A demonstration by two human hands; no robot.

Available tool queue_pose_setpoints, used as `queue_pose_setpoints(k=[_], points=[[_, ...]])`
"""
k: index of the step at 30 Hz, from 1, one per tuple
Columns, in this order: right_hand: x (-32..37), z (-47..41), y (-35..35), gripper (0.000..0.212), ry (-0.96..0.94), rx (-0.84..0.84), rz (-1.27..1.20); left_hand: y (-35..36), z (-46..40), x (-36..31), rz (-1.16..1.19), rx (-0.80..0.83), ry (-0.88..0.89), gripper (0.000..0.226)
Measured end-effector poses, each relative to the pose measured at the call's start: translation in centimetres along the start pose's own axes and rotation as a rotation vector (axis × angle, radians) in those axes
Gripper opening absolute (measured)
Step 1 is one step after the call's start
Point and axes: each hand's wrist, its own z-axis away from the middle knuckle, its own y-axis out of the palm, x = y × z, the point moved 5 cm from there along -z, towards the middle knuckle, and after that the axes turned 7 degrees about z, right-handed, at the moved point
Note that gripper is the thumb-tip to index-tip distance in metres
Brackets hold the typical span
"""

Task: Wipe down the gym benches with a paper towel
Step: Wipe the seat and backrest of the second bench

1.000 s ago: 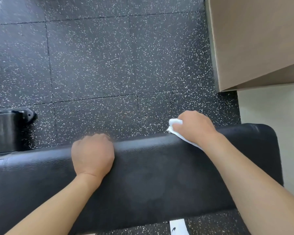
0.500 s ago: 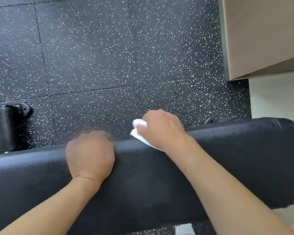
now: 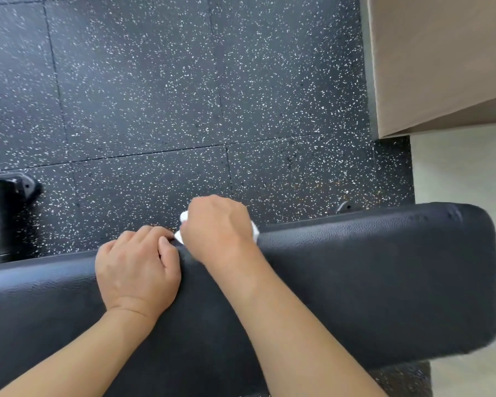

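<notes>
A black padded gym bench (image 3: 370, 276) runs across the lower half of the view, its rounded end at the right. My right hand (image 3: 216, 227) presses a crumpled white paper towel (image 3: 184, 217) against the bench's far edge; most of the towel is hidden under the palm, with a bit showing at each side. My left hand (image 3: 136, 270) sits just left of it, fingers curled over the same far edge of the bench, almost touching the right hand.
Black rubber floor tiles with white specks (image 3: 184, 96) lie beyond the bench. A black bench foot (image 3: 3, 213) stands at the left edge. A tan wall panel (image 3: 441, 58) and a pale wall (image 3: 464, 173) close off the right side.
My right hand has slid the paper towel leftward along the bench's far edge until it meets my left hand. The left hand has stayed on the edge.
</notes>
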Motion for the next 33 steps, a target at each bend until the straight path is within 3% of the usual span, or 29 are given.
queue_pose_setpoints(k=[3,7,11,13,16,22,24,27,33], points=[[0.8,0.2,-0.2,0.028,-0.052,-0.02,-0.068,0.0,0.0,0.0,-0.001,-0.015,-0.002,0.041],[-7.4,2.8,-2.1,0.017,-0.023,-0.077,-0.016,-0.1,0.1,-0.2,-0.001,-0.022,-0.001,0.044],[-23.0,6.0,-5.7,0.032,0.335,-0.128,0.199,0.0,0.1,-0.2,0.002,-0.005,0.004,0.045],[-27.4,6.2,-6.7,0.04,0.493,-0.094,0.215,0.1,0.1,-0.2,0.003,-0.003,0.002,0.046],[-25.8,4.6,-5.8,0.031,0.467,-0.048,0.278,0.2,0.2,-0.2,0.012,0.003,0.009,0.048],[-8.5,2.8,-2.3,0.033,0.11,-0.038,0.075,-0.2,0.1,-0.7,-0.012,0.064,0.022,0.056],[-5.8,3.3,-1.9,0.037,0.035,-0.068,0.019,-0.4,0.0,-0.8,-0.027,0.095,-0.006,0.059],[-9.4,4.1,-2.5,0.03,0.051,-0.118,-0.006,-0.6,0.4,-2.0,-0.056,0.14,-0.006,0.052],[-27.7,7.2,-6.9,0.033,0.257,-0.113,0.205,1.5,1.1,-13.9,0.039,0.224,0.202,0.043]])
